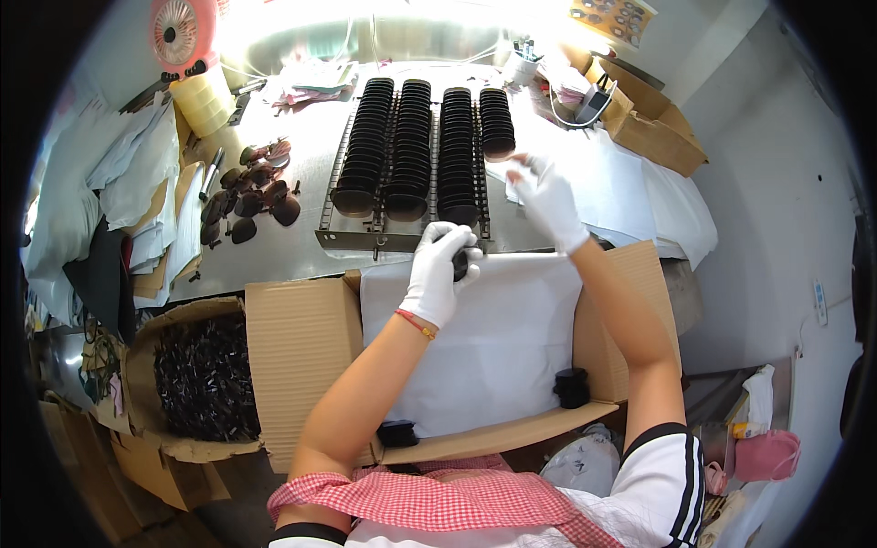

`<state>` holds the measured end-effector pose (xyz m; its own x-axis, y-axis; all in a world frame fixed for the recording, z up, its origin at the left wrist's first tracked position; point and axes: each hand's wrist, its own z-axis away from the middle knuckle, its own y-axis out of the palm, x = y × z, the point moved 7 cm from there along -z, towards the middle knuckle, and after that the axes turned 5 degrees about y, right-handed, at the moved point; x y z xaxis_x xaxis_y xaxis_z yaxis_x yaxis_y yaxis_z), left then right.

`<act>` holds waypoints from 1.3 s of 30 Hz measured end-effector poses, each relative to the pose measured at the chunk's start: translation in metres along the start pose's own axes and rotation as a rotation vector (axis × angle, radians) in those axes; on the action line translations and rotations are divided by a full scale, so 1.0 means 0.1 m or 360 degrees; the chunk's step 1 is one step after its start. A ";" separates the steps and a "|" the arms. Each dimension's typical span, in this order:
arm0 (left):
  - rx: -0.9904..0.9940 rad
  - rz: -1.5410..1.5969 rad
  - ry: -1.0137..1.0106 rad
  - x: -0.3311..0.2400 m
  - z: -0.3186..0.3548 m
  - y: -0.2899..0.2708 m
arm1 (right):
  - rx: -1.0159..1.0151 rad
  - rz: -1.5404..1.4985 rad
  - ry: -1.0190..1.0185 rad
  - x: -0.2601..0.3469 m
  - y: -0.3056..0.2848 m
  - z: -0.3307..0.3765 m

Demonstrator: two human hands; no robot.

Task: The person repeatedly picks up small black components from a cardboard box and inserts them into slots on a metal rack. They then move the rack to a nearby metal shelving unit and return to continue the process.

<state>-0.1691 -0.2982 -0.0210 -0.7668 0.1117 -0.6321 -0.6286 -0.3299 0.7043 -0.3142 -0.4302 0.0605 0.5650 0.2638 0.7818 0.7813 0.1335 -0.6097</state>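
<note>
Pinching a dark lens (460,265) in the gloved left hand (433,272), with thumb and fingers closed about it. Holding it just before the near end of the metal rack (402,243), over the far edge of a white sheet (475,338) as seen from above. Reaching out with the gloved right hand (554,205), with fingers bent and partly spread near the rightmost row; cannot tell whether gripping anything there.

Set on edge in the rack, in four rows, more dark lenses (411,155); shorter in the rightmost row than in the other three. Scattered to the left on the metal table (306,196), a group of loose lenses (244,230), with a marker (212,173) beside them.

Nearer the body, spread inside an open carton (297,356), the white sheet, with black bundles (573,388) at both near corners. To the left of that, in another box (144,406), a heap of small dark parts (206,374).

Farther out, piled at the left, papers (151,183); behind them, yellow rolls (203,102) under a pink fan (178,35). At the far right, a pen cup (521,69), a charger (592,103) and a brown box (671,137).
</note>
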 end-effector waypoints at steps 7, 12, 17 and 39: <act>0.0057 -0.1900 0.0823 -0.09 -0.28 0.03 | 0.0187 -0.0166 0.0003 -0.37 0.04 -1.16; 0.0330 -0.1895 0.0701 -0.11 -0.35 -0.01 | 0.0702 -0.0147 -0.0098 -0.22 0.29 -1.17; 0.0458 -0.1896 0.0733 -0.14 -0.39 0.00 | 0.0229 0.0031 -0.0481 -0.35 0.48 -0.99; 0.0015 0.0225 -0.0152 0.00 0.14 0.07 | 0.0006 0.0093 -0.0148 0.12 0.15 -0.07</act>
<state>-0.1752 -0.2872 -0.0119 -0.8563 0.1533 -0.4932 -0.5143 -0.3401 0.7873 -0.2941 -0.4315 0.0620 0.5826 0.3586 0.7294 0.7464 0.1190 -0.6547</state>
